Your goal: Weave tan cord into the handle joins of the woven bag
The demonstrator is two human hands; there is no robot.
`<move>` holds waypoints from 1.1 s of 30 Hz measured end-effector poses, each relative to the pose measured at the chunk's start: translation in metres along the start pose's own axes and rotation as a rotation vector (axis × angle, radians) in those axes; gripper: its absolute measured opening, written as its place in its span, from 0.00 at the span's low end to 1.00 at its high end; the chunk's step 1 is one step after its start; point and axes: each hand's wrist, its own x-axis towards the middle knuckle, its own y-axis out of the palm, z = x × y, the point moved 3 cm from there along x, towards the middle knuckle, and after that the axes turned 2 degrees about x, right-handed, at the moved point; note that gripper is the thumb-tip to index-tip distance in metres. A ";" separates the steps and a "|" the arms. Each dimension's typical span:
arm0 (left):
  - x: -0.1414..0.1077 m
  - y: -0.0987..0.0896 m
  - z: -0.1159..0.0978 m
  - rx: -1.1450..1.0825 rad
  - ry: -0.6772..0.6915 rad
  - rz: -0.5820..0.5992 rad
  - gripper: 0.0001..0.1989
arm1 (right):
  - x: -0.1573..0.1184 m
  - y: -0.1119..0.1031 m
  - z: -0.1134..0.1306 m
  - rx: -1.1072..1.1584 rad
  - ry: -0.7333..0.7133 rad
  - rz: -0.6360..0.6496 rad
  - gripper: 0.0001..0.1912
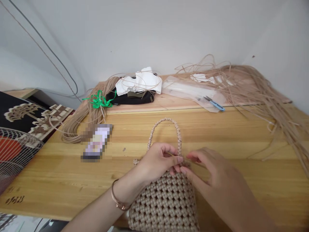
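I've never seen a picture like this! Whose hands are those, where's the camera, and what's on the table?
There's no robot here, just a person's two bare hands. The camera sits on that person's head, looking forward and down. The left hand pinches near the foot of a braided beige loop handle on a beige knotted-cord bag. The right hand is close beside it; whether it grips anything is hard to see. On the yellowish wooden table are bundled tan cords, bright green strips, loose tan cords and small blue-handled scissors.
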 end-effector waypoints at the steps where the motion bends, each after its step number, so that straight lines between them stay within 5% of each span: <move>1: 0.000 0.000 0.001 0.004 0.002 0.005 0.05 | 0.002 0.001 -0.001 0.014 0.011 0.049 0.05; 6: -0.001 0.000 0.001 0.021 0.007 0.025 0.15 | 0.013 0.004 0.003 0.017 0.048 0.197 0.10; 11: -0.001 -0.001 0.001 0.028 0.003 0.015 0.13 | 0.014 0.006 0.006 -0.022 0.095 0.260 0.08; 21: 0.003 0.000 0.001 0.030 0.016 0.004 0.04 | 0.007 0.019 0.020 -0.206 0.151 0.132 0.11; 33: 0.002 0.000 0.001 0.149 0.062 0.015 0.08 | 0.013 0.010 0.013 -0.112 0.037 0.204 0.09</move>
